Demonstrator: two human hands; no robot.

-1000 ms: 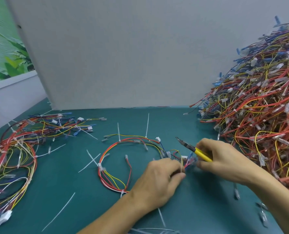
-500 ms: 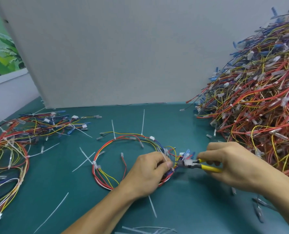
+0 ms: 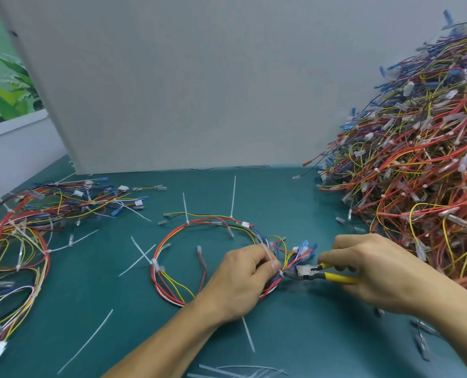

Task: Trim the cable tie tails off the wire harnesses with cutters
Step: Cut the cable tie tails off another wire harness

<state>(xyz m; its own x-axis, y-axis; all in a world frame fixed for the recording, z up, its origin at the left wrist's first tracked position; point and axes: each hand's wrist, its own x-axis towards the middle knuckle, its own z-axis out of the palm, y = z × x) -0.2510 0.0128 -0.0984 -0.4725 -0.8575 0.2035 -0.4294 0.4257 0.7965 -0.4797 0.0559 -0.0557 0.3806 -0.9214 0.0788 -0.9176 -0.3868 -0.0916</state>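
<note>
Since the earlier frames the cutters [image 3: 306, 270] have swung down from pointing up and away, and their nose has closed in on the left hand [image 3: 243, 279]. They now lie nearly level between the two hands, head touching the bundle at the left thumb tip. The right hand [image 3: 376, 271] grips the yellow handles, fingers curled round them. The left hand pinches the wire harness [image 3: 172, 241] between thumb and fingers, knuckles up. A white tie tail appears to cross its index finger, though the detail is too small to be sure. Whether the blades have bitten on a tail cannot be made out.

The wire harness lies as a loop on the green desk [image 3: 308, 336], running out to the left of the left hand and beyond it. Two uncut tails [image 3: 232, 196] stand up from the loop's far side. Cut tails [image 3: 86, 341] lie scattered near the left forearm. A small heap of harnesses [image 3: 22, 241] sits well to the left of the left hand. A tall pile of harnesses [image 3: 417, 173] rises just beyond and to the right of the right hand. A grey board [image 3: 199, 91] stands behind both hands.
</note>
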